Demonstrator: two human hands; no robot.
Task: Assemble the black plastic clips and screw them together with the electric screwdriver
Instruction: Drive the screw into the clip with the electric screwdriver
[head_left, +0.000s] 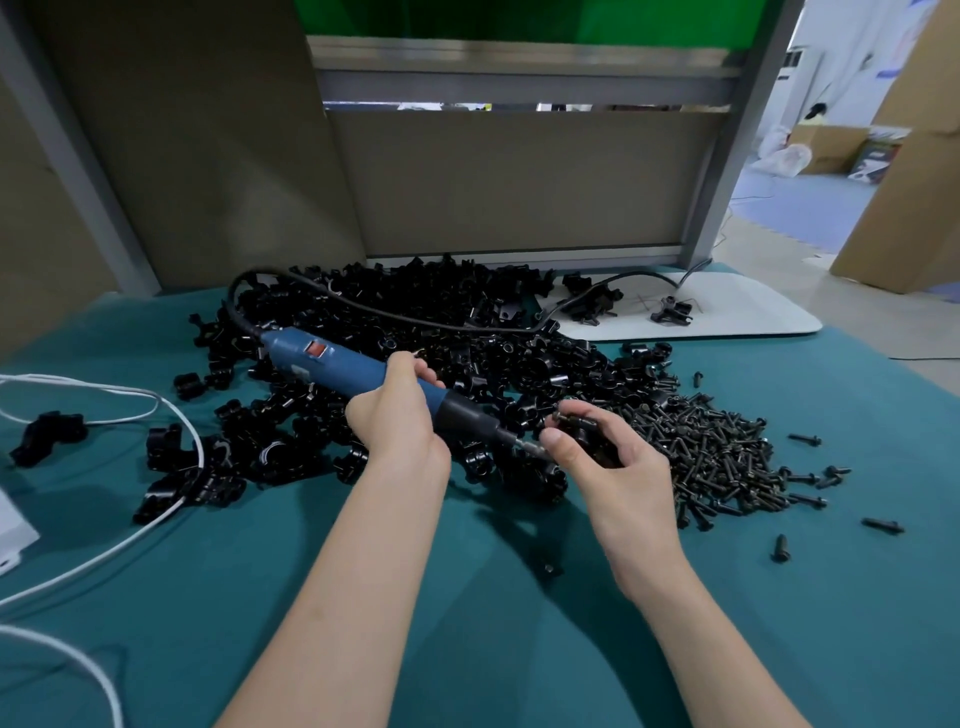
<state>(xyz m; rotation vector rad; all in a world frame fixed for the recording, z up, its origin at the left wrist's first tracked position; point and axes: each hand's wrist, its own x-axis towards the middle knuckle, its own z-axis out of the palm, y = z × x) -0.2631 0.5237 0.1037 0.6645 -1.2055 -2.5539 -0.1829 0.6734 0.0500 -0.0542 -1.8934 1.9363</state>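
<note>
Teal table: clips, screws, white board.

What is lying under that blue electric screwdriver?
A heap of black clips lies beneath the screwdriver, held by the left hand. The clips directly under its body are hidden.

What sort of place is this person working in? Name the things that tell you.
Most likely a small assembly workshop or factory bench. A heap of black plastic clips and a pile of loose screws lie on the teal table, and the left hand holds a corded electric screwdriver.
</note>
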